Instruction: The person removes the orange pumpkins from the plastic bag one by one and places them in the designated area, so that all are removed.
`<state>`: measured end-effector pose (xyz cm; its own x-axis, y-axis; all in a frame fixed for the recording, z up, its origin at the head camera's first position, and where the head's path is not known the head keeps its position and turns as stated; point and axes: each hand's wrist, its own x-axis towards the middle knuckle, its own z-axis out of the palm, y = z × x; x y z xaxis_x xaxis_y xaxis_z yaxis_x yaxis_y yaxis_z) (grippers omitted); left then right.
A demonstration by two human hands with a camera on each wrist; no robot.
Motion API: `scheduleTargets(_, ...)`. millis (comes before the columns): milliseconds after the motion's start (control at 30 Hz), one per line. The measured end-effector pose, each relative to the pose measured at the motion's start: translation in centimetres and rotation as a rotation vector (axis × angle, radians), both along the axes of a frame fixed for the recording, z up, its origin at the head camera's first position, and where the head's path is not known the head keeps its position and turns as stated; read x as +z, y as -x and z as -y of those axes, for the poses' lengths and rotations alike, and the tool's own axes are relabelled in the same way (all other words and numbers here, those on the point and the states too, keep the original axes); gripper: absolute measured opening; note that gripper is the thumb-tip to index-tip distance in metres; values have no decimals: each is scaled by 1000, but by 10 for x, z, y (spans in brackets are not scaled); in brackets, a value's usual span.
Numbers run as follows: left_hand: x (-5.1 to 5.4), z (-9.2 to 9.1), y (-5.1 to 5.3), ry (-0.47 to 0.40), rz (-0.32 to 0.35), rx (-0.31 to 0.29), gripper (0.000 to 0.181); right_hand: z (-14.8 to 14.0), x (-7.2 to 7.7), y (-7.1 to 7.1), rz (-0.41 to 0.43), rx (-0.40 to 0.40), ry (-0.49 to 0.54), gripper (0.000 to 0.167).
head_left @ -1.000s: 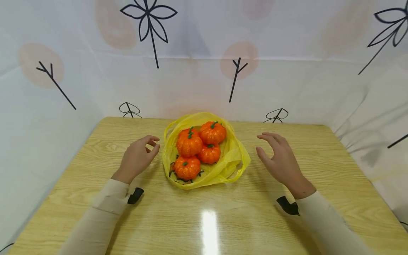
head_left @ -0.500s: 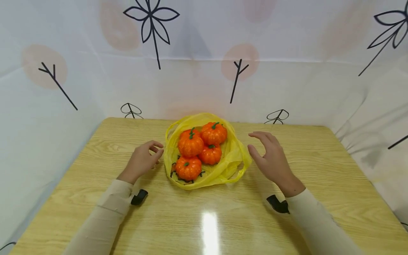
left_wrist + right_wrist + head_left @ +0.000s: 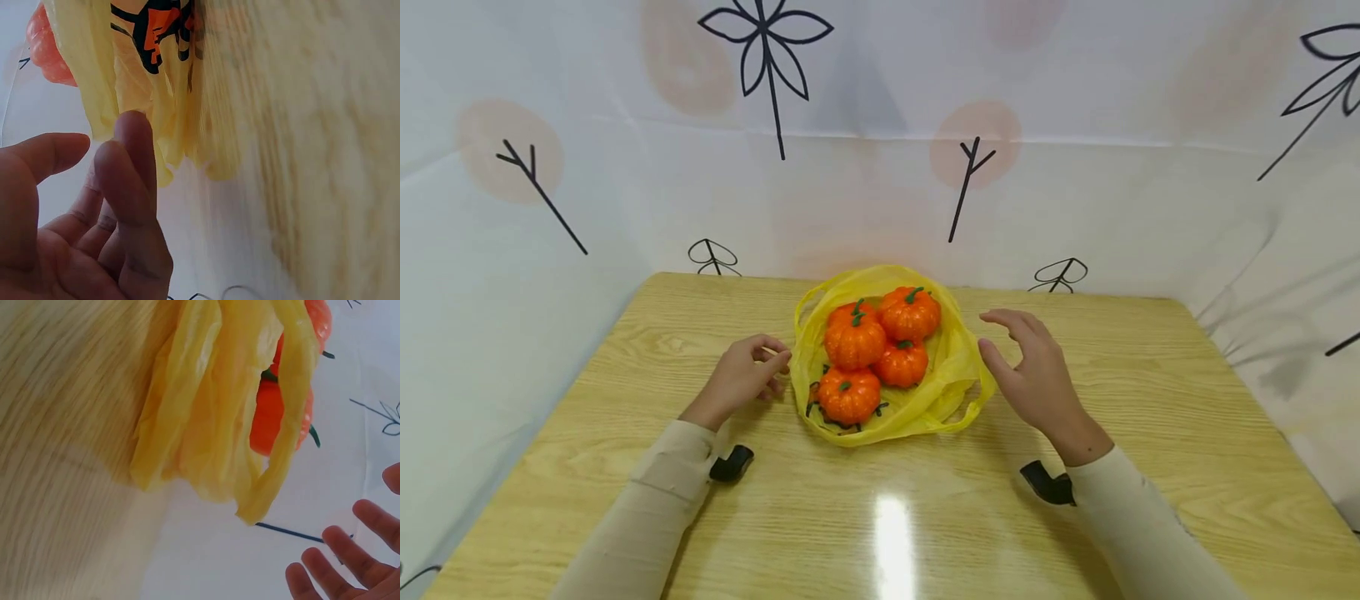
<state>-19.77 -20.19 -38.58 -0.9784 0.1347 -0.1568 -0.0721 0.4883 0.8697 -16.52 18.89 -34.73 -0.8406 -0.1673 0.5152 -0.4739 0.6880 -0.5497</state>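
Note:
A yellow plastic bag [image 3: 951, 375] lies spread on the table with its mouth facing up. Several small orange pumpkins [image 3: 854, 342] with green stems sit inside it. My left hand [image 3: 741, 375] is at the bag's left edge; the left wrist view shows a gap between thumb and fingers [image 3: 128, 181], with fingertips close to the plastic. Whether they touch it I cannot tell. On the other side, my right hand [image 3: 1037, 375] hovers by the bag's right handle [image 3: 290, 394], thumb apart from the fingers, holding nothing.
The wooden table [image 3: 805, 517] has a glare spot near its front. Behind and beside it hangs a white cloth [image 3: 865, 192] with drawn flowers and twigs. A black wrist mount [image 3: 732, 463] sits under each sleeve.
Both hands have moved inward toward the bag, the left one rightward and slightly down in view, the right one leftward. The bag and pumpkins look unmoved on the table.

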Motion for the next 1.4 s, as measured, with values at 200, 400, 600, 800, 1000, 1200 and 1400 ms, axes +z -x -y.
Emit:
scheduleTargets(200, -6, 2, 0, -52, 44, -29, 33, 6, 2, 1, -20, 12, 38, 32)
scheduleTargets(400, -10, 2, 3, -95, 86, -37, 32, 12, 4, 5, -3, 35, 67, 31)
scheduleTargets(600, -13, 4, 6, -171, 131, -53, 30, 16, 9, 7, 24, 56, 80, 31)
scheduleTargets(800, -18, 7, 9, -215, 157, -70, 27, 21, 18, 9, 57, 77, 67, 32)
scheduleTargets(1000, -21, 6, 10, -250, 176, -78, 24, 29, 29, 11, 118, 102, 98, 34)
scheduleTargets(1200, -22, 5, 9, -261, 176, -88, 25, 39, 40, 14, 149, 130, 149, 35)
scheduleTargets(1400, -22, 4, 9, -251, 170, -96, 26, 45, 43, 21, 193, 120, 175, 36)
